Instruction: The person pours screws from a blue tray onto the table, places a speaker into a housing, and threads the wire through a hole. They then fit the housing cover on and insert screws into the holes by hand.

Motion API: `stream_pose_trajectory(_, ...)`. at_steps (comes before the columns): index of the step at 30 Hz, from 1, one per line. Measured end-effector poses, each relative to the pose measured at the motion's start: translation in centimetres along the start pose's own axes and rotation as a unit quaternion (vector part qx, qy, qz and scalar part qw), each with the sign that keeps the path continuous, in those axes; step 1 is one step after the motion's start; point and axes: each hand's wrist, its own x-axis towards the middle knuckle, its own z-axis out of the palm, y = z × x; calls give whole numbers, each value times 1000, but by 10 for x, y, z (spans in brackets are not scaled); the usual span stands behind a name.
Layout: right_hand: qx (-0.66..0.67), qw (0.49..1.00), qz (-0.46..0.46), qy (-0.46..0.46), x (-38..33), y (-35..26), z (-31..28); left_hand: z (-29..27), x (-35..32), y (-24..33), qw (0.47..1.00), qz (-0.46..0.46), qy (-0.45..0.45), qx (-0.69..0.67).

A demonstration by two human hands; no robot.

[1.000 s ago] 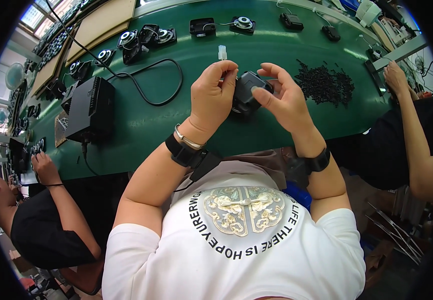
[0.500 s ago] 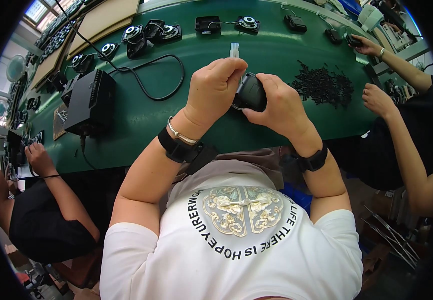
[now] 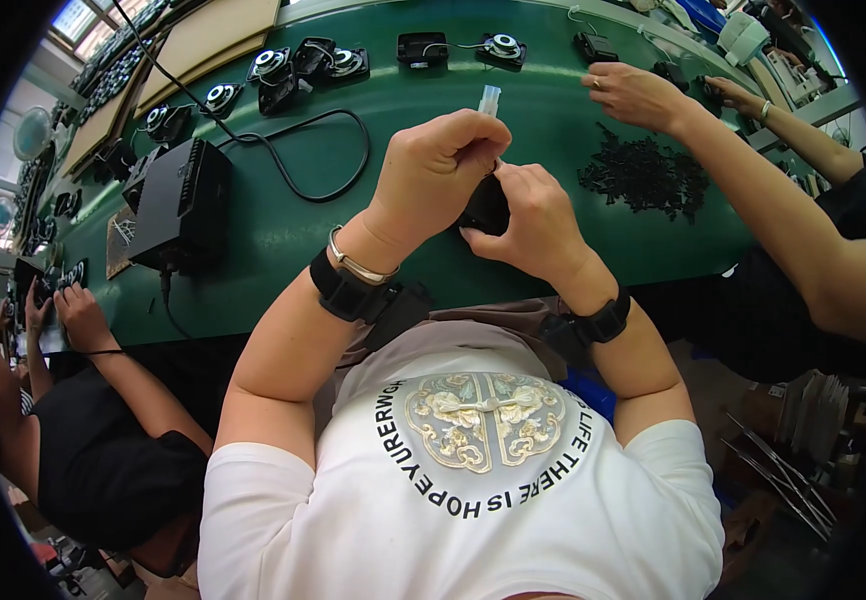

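My left hand (image 3: 440, 165) is closed around a slim tool whose translucent, pale blue-white plastic end (image 3: 490, 99) sticks up above the fist. The rest of this tool is hidden by my fingers, so its kind does not show. In my right hand (image 3: 533, 215) I hold a rounded black plastic housing (image 3: 485, 207) just over the green table, fingers wrapped round its far side. The two hands meet at the housing's upper edge, my left fingertips close against my right ones. What the tool's lower end touches is hidden.
A heap of small black parts (image 3: 643, 175) lies right of my hands. A co-worker's hand (image 3: 643, 95) reaches across behind it. Opened black housings with speakers (image 3: 503, 46) line the far side. At left stand a black box (image 3: 181, 205) and a looped cable (image 3: 363, 150).
The housing has turned and sunk deeper into my right hand, and the tool's top has shifted slightly right. At right a co-worker's arm has stretched out over the table.
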Motion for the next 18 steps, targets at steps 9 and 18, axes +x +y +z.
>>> stream_pose_trajectory(9, 23, 999, 10, -47, 0, 3, 0, -28, -2, -10, 979, -100, -22, -178)
stream_pose_trajectory(18, 48, 990, -9, -135, 12, 18, -15, -37, -35, -27, 958, -236, -120, 106)
